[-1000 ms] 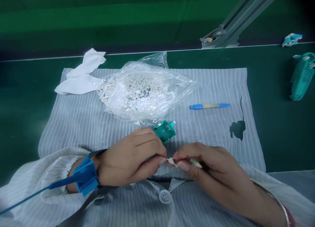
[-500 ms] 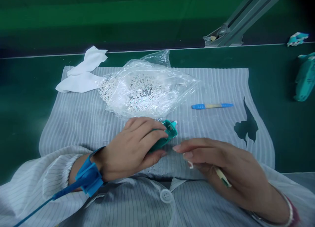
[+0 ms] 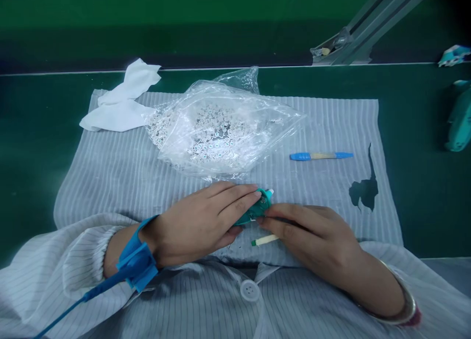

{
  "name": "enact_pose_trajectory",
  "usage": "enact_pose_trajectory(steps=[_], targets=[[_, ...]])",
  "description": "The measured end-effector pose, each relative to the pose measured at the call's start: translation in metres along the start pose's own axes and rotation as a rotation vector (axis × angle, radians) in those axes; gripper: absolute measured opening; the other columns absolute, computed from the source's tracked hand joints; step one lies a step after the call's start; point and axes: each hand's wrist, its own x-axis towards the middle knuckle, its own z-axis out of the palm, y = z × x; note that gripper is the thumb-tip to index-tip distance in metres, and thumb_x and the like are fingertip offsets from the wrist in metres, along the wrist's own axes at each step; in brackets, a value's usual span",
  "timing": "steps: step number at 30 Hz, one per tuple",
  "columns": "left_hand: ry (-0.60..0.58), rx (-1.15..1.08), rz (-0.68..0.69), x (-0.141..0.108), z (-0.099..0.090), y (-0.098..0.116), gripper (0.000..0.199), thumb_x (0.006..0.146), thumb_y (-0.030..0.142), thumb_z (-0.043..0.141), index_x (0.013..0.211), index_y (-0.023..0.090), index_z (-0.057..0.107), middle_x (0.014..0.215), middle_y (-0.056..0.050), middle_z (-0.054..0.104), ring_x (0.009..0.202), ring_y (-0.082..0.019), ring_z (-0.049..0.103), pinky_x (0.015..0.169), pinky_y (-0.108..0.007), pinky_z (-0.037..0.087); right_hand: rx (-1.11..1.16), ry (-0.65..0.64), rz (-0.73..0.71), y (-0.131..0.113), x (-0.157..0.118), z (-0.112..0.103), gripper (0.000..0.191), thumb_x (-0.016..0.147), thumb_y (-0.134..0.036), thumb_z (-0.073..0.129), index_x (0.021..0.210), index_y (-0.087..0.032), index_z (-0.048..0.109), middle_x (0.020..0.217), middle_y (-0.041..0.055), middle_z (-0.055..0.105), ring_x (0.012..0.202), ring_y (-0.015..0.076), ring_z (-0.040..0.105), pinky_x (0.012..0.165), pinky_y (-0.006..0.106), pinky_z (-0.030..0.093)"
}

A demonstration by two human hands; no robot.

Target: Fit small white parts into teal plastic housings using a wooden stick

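My left hand (image 3: pixel 206 219) is closed around a teal plastic shell (image 3: pixel 262 209), its fingers lying over the far side and the thumb below. Small fittings show inside the shell's open right end, and a white tip sticks out at its upper corner. My right hand (image 3: pixel 316 236) pinches at the shell's right edge, where a bit of a small white plastic piece (image 3: pixel 253 220) peeks out by the fingertips. A cream stick with a green end (image 3: pixel 265 240) is also tucked in my right hand, pointing left beneath the fingers.
Beyond my hands lies a clear plastic bag (image 3: pixel 221 133) full of small white parts. White cloth (image 3: pixel 121 108) rests left of it. A blue-ended pen-like tool (image 3: pixel 322 156) lies on the ribbed, torn mat (image 3: pixel 324 128). Another teal item (image 3: pixel 459 120) sits far right. A blue corded wrist strap (image 3: pixel 138 265) circles my left wrist.
My right hand has moved left and brought the small white piece to the teal shell's edge. The cream stick has swung to point left. The shell has shifted slightly right.
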Motion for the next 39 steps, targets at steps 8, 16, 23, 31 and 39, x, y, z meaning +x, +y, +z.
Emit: enact_pose_trajectory(steps=[8,16,23,31,39], targets=[[-0.003,-0.002,0.003,-0.0007,0.0005,-0.0011,0.049,0.087,0.023,0.044,0.132,0.013,0.029,0.136,-0.011,0.039,0.124,-0.022,0.036,0.102,-0.040,0.037,-0.054,-0.020,0.016,0.0012,-0.0026,0.0024,0.018,0.085,-0.006,0.047,0.100,-0.015,0.052,0.091,0.0063,0.061,0.074,0.0152,0.061,0.055,0.025,0.051],[-0.011,-0.002,0.000,-0.0016,0.0009,-0.0010,0.051,0.087,0.025,0.046,0.133,0.013,0.029,0.136,-0.010,0.039,0.123,-0.022,0.037,0.101,-0.038,0.037,-0.048,-0.001,0.007,0.0010,-0.0013,0.0026,0.015,0.083,-0.004,0.049,0.096,-0.011,0.053,0.090,0.0090,0.060,0.076,0.0167,0.061,0.054,0.025,0.050],[-0.002,0.016,0.010,-0.0010,0.0016,-0.0012,0.052,0.087,0.024,0.044,0.134,0.012,0.025,0.136,-0.011,0.039,0.124,-0.022,0.036,0.102,-0.038,0.037,-0.061,-0.025,0.006,0.0022,-0.0031,0.0050,0.018,0.085,-0.006,0.045,0.100,-0.014,0.052,0.090,0.0066,0.061,0.074,0.0148,0.060,0.052,0.024,0.048],[-0.018,0.103,0.059,-0.0002,0.0036,-0.0005,0.052,0.087,0.021,0.044,0.133,0.006,0.026,0.138,-0.012,0.037,0.125,-0.022,0.034,0.104,-0.036,0.034,-0.086,-0.030,-0.017,0.0003,-0.0018,0.0055,0.014,0.085,-0.006,0.047,0.096,-0.010,0.054,0.086,0.0068,0.061,0.069,0.0148,0.060,0.052,0.025,0.048],[-0.051,0.118,0.086,-0.0015,0.0059,0.0025,0.053,0.083,0.009,0.043,0.133,0.006,0.025,0.140,-0.013,0.032,0.128,-0.023,0.030,0.106,-0.036,0.032,-0.037,-0.079,0.050,-0.0023,-0.0026,0.0101,0.016,0.086,-0.005,0.042,0.087,-0.011,0.056,0.083,0.0065,0.058,0.070,0.0144,0.058,0.051,0.025,0.047]])
